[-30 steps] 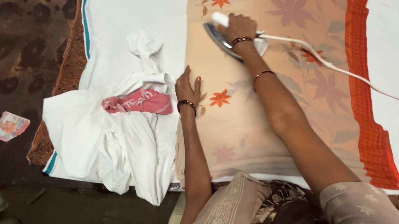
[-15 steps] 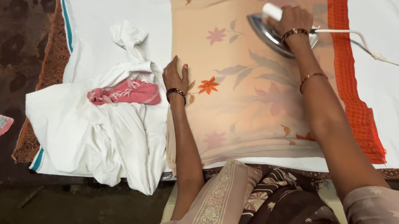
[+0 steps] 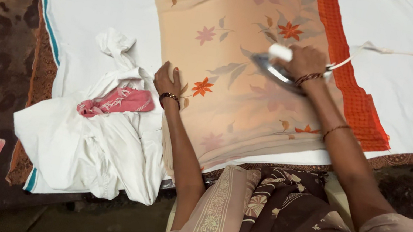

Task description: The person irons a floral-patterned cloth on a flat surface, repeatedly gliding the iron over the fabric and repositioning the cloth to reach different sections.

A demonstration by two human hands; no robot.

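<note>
right hand (image 3: 307,65): fingers clamped on electric iron (image 3: 274,66) | left hand (image 3: 167,80): fingers together, flat on peach floral cloth (image 3: 231,98) | white garments (image 3: 98,143) just left of those fingers

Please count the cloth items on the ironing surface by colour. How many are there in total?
Peach floral cloth: 1
White crumpled cloth: 1
Pink cloth: 1
White base sheet: 1
Total: 4

iron (image 3: 271,65) on floral cloth (image 3: 231,98), crumpled garments (image 3: 88,142) left of it, all on sheet (image 3: 103,2)
</note>
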